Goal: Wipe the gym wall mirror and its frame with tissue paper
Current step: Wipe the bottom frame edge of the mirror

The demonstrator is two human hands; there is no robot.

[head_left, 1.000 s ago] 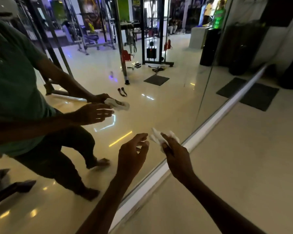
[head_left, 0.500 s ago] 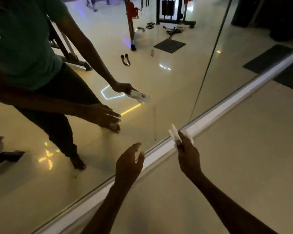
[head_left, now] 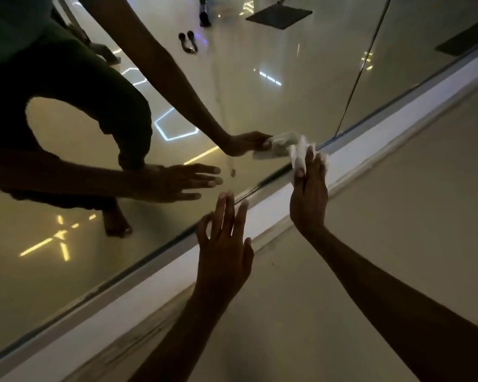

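Observation:
The wall mirror [head_left: 260,106] fills the upper left, and its pale bottom frame [head_left: 155,274] runs diagonally from lower left to upper right. My right hand [head_left: 309,194] presses a crumpled white tissue [head_left: 300,155] flat against the frame where it meets the glass. My left hand [head_left: 224,244] rests on the frame lower down, fingers spread, holding nothing. Both arms and the tissue show again as reflections in the glass.
Glossy cream floor [head_left: 384,271] spreads to the lower right of the frame. A vertical seam [head_left: 362,67] splits the mirror into panels. Reflected in the glass are a dark floor mat [head_left: 279,16], a pair of small handles [head_left: 188,42] and bright ceiling-light streaks.
The view has dropped toward the mirror's bottom edge. My right hand brought the tissue down onto the frame, and my left hand came to rest on the frame.

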